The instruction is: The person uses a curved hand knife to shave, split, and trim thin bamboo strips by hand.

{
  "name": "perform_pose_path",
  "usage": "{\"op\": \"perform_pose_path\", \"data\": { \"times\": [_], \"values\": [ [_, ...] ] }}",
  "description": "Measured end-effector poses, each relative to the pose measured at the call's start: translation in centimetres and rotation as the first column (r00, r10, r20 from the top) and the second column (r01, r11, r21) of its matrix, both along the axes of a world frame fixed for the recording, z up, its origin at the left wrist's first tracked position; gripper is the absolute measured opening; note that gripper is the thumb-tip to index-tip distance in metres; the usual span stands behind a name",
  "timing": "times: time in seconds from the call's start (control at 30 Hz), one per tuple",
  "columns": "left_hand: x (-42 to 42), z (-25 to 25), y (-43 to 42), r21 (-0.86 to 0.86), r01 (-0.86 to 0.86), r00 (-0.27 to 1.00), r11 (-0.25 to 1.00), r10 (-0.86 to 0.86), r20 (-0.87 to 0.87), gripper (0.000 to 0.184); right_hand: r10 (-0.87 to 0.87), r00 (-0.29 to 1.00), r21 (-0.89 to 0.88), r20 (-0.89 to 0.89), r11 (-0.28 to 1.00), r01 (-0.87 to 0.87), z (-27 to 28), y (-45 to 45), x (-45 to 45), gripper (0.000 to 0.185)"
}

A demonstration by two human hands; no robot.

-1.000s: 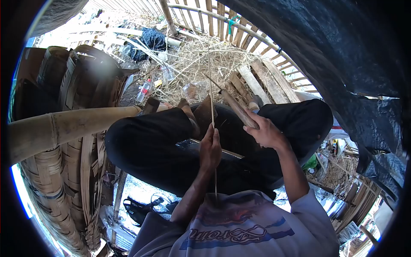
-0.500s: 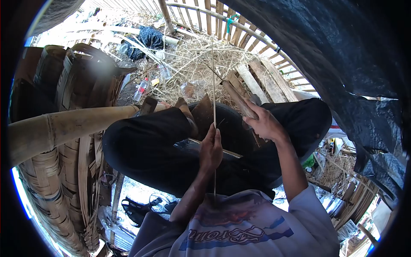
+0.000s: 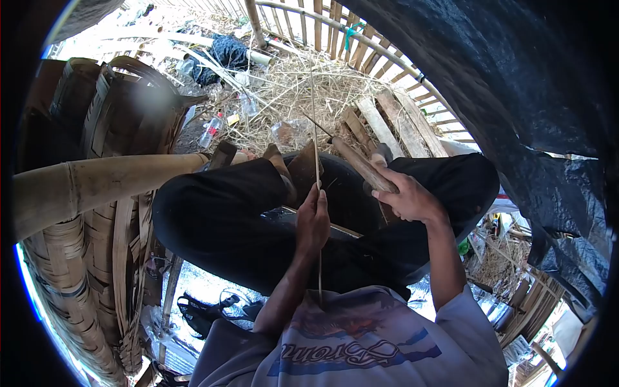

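In front of my body, my left hand (image 3: 313, 218) pinches a long thin bamboo strip (image 3: 316, 155). The strip runs from near my shirt up past my feet. To its right, my right hand (image 3: 414, 197) is wrapped round the thick wooden handle (image 3: 361, 164) of a knife. The knife's narrow dark blade (image 3: 317, 126) points up and left, with its tip close to the strip; whether they touch I cannot tell. Beneath the hands is a dark round shape (image 3: 351, 187) between my crossed legs, and a brown flat piece (image 3: 303, 169) stands near my foot.
A thick bamboo pole (image 3: 116, 180) reaches in from the left, beside woven bamboo baskets (image 3: 68, 284). Ahead lie straw shavings (image 3: 316, 87), a plastic bottle (image 3: 211, 131) and wooden planks (image 3: 403, 122). Black plastic sheeting (image 3: 503, 71) hangs at the right; a slatted bamboo fence (image 3: 361, 39) stands behind.
My right hand has drawn back slightly down and to the right with the knife. The strip's upper end has leaned a little left, and my left hand has shifted slightly left.
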State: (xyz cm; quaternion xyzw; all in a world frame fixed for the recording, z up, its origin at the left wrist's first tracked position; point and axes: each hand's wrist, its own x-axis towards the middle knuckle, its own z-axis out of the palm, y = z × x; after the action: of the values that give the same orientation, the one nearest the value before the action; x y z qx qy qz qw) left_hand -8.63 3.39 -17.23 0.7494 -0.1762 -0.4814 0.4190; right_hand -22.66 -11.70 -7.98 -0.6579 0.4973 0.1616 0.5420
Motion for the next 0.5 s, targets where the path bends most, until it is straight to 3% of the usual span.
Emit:
{"op": "perform_pose_path", "data": {
  "times": [0.07,0.1,0.17,0.2,0.23,0.27,0.33,0.4,0.47,0.5],
  "values": [
    [-0.4,0.2,0.0,-0.027,0.012,1.0,1.0,-0.012,0.003,0.04,-0.036,0.998,0.074,-0.058,0.996,0.04,-2.9,-0.9,-0.4,0.06],
    [-0.7,0.5,-0.1,-0.043,0.047,0.999,0.998,-0.046,0.03,0.038,0.119,0.982,-0.447,0.147,0.894,-0.041,-8.3,-1.1,-1.5,0.06],
    [-1.0,0.5,0.0,-0.055,0.079,0.995,0.995,-0.075,0.064,0.036,0.35,0.905,-0.842,0.241,0.54,0.015,-9.5,-1.6,-1.0,0.06],
    [-1.0,-0.1,0.1,-0.084,0.051,0.999,0.995,-0.05,0.015,0.036,0.087,0.969,-0.533,0.23,0.845,0.051,-6.1,-1.7,0.6,0.06],
    [-1.0,-0.5,0.1,-0.113,0.022,0.999,0.993,-0.026,-0.035,0.036,-0.151,0.983,-0.135,0.101,0.977,0.164,-4.2,-1.7,1.4,0.06],
    [-0.9,-0.8,0.1,-0.111,0.023,0.999,0.994,-0.027,-0.033,0.036,-0.127,0.983,-0.135,0.132,0.98,0.145,-4.6,-1.7,1.3,0.06],
    [-0.8,-1.1,0.0,-0.179,-0.127,0.957,0.976,0.073,-0.281,0.035,-0.095,0.973,-0.217,0.209,0.966,0.14,-6.5,-1.0,0.6,0.06],
    [-0.5,-1.5,-0.1,-0.168,-0.166,0.931,0.972,0.099,-0.351,0.036,-0.056,0.958,-0.297,0.282,0.944,0.142,-6.9,-0.3,0.2,0.06],
    [-0.3,-1.5,-0.1,-0.151,-0.203,0.9,0.967,0.124,-0.418,0.038,-0.185,0.961,-0.098,0.206,0.973,0.209,-5.9,0.3,0.2,0.061],
    [-0.2,-0.9,-0.3,-0.12,-0.201,0.882,0.972,0.126,-0.455,0.039,-0.187,0.961,-0.094,0.205,0.973,0.209,-5.4,0.6,0.0,0.061]
  ]
}}
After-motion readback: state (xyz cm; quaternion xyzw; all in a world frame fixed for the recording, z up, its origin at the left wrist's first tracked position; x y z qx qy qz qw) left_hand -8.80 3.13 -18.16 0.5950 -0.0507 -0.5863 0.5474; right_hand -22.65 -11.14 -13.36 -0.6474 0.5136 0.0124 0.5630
